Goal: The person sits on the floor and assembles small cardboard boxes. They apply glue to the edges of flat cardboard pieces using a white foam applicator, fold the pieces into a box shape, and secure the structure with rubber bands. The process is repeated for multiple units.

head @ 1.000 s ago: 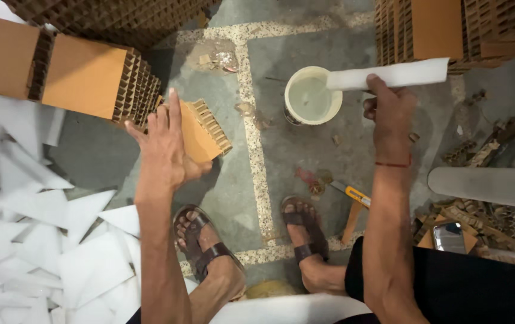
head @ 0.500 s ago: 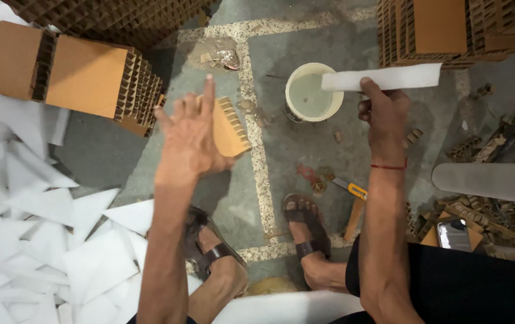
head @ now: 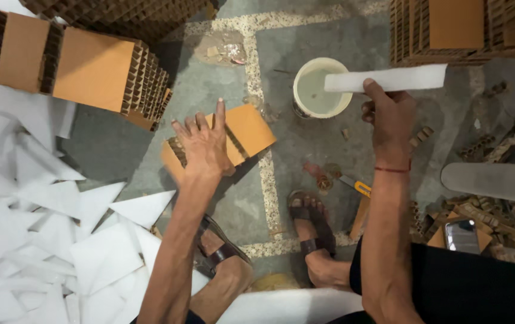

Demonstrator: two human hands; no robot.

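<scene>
My left hand (head: 205, 144) grips a small honeycomb cardboard block (head: 242, 131) with an orange face, holding it tilted above the grey floor. My right hand (head: 389, 117) holds a long white paper strip (head: 389, 78) level, with its left end over a white bucket (head: 305, 108) of pale liquid. Both my sandalled feet (head: 308, 225) rest on the floor below the hands.
Large honeycomb cardboard blocks (head: 65, 60) lie at the upper left, more stacks (head: 455, 30) at the upper right. A heap of white paper triangles (head: 35, 240) covers the left floor. A yellow-handled cutter (head: 356, 185), cardboard scraps and a phone (head: 462, 235) lie at the right.
My left hand has turned the cardboard block so its flat orange face shows more. My right hand kept the white strip over the bucket.
</scene>
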